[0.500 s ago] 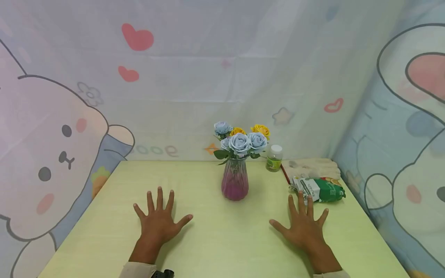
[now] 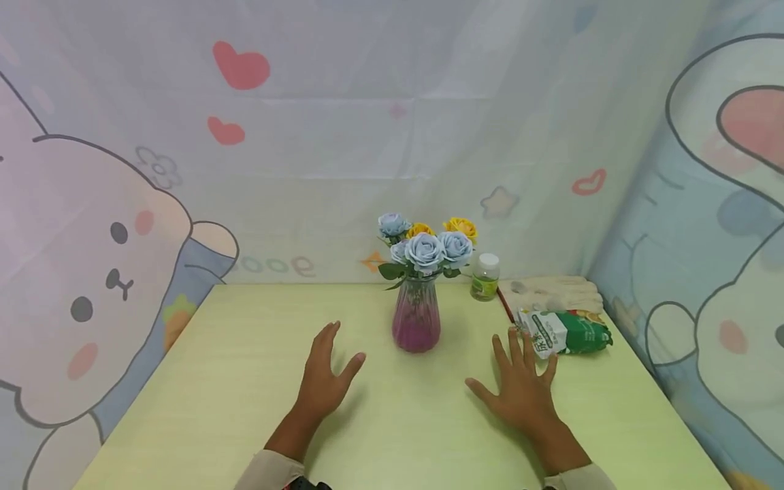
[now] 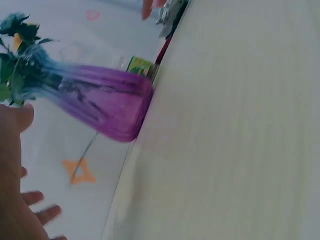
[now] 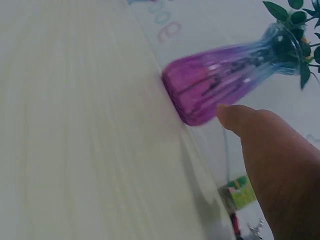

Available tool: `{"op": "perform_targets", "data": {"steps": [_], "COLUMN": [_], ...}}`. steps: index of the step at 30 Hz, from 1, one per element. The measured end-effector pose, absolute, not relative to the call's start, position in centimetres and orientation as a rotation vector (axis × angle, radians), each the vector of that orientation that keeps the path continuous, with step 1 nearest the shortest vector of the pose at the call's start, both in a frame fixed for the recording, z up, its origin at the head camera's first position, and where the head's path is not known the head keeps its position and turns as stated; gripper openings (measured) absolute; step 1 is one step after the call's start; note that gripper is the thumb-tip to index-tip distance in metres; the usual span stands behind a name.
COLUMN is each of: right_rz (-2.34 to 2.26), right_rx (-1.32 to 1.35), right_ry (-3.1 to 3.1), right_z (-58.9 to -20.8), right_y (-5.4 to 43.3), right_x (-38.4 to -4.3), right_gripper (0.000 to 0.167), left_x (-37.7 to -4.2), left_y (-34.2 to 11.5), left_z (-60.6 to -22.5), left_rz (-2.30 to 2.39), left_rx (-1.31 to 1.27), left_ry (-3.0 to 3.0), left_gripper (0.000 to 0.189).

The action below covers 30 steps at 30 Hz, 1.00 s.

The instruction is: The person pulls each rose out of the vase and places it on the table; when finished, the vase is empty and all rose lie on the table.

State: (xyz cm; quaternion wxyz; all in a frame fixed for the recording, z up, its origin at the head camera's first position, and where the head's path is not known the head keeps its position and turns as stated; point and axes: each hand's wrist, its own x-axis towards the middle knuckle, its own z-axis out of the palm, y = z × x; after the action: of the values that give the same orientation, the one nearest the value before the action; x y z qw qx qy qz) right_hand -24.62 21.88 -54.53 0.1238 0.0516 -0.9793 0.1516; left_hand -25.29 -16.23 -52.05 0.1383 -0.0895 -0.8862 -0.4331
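Note:
A ribbed glass vase, purple at the base and clearer at the neck, stands upright on the table. It holds blue roses and yellow roses with green leaves. My left hand hovers over the table to the left of the vase, thumb spread from the fingers, holding nothing. To the vase's right, my right hand is spread with nothing in it, its fingertips near a green and white packet. Both wrist views show the vase apart from each hand, with the right thumb overlapping its outline.
Behind the vase, to the right, stands a small jar with a white lid and green label. Beside it lie a thin red stick, pale gloves and the green and white packet. A cartoon-printed cloth hangs along the table's back and sides.
My left hand has moved right, toward the vase, and turned, its fingers drawing together. The right hand has shifted slightly left with its fingers less spread. The vase has stayed put.

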Motion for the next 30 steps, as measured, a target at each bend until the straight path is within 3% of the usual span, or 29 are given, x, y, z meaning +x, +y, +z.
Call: {"op": "perform_targets", "data": {"steps": [8, 21, 30], "right_rz": [0.549, 0.895, 1.021], "right_rx": [0.295, 0.328, 0.318], "right_ry": [-2.801, -2.815, -2.856], "right_z": [-55.3, -55.9, -56.5], "right_y": [18.1, 14.9, 15.2], "right_x": [-27.5, -31.7, -33.4], "right_gripper": [0.100, 0.107, 0.102], "left_x": [-26.8, -28.9, -30.3], "left_y": [-12.3, -7.8, -5.1], "left_z": [-51.6, -50.4, -47.9], "left_rz": [-1.470, -1.466, -1.684], "left_rx": [-0.427, -0.518, -0.368], "left_ry": [-2.164, -2.003, -1.860], "left_gripper": [0.051, 0.038, 0.028]}}
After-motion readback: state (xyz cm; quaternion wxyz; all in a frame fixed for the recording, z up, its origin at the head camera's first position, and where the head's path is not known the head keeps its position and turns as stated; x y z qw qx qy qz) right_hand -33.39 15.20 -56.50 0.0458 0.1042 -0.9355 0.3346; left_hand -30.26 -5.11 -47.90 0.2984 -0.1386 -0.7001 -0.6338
